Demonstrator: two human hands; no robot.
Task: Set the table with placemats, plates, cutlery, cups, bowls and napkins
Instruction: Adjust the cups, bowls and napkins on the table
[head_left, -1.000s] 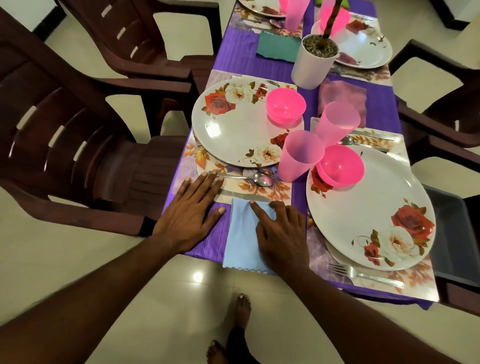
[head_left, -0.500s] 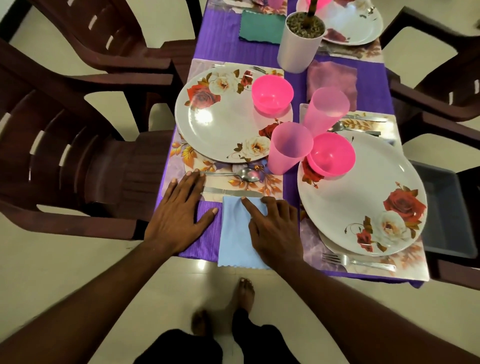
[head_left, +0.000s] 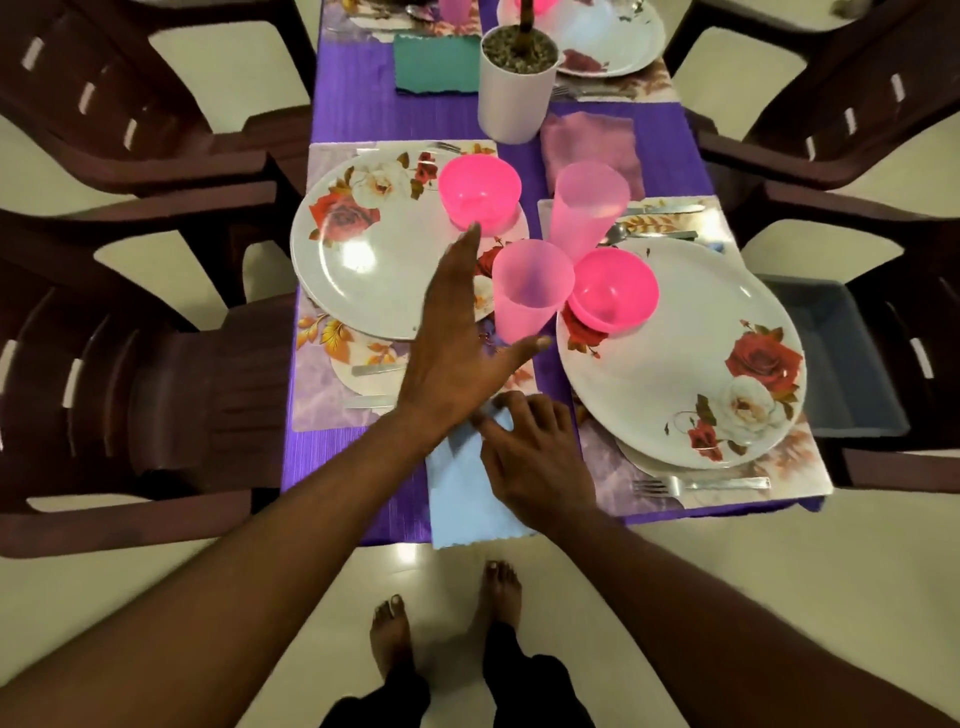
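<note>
A light blue napkin (head_left: 462, 499) lies at the table's near edge, between two floral placemats. My right hand (head_left: 535, 457) rests on its upper part, fingers spread. My left hand (head_left: 457, 343) is raised and open above the left placemat (head_left: 322, 384), thumb close to a pink cup (head_left: 530, 291). Its fingertips reach toward the pink bowl (head_left: 478, 192) on the left floral plate (head_left: 363, 260). The right floral plate (head_left: 691, 364) carries another pink bowl (head_left: 615, 291), with a second pink cup (head_left: 587, 202) behind. A fork (head_left: 696, 486) lies on the right placemat's near edge.
Dark brown plastic chairs (head_left: 130, 374) flank the purple-covered table (head_left: 363, 119). A white plant pot (head_left: 511, 83) stands mid-table, with a teal napkin (head_left: 434, 67) and a mauve napkin (head_left: 589, 143) nearby. A grey bin (head_left: 831, 364) sits on the right chair. More place settings lie at the far end.
My left hand has lifted off the table's left edge and swung forward and right over the cutlery toward the pink cup. My right hand stays on the blue napkin.
</note>
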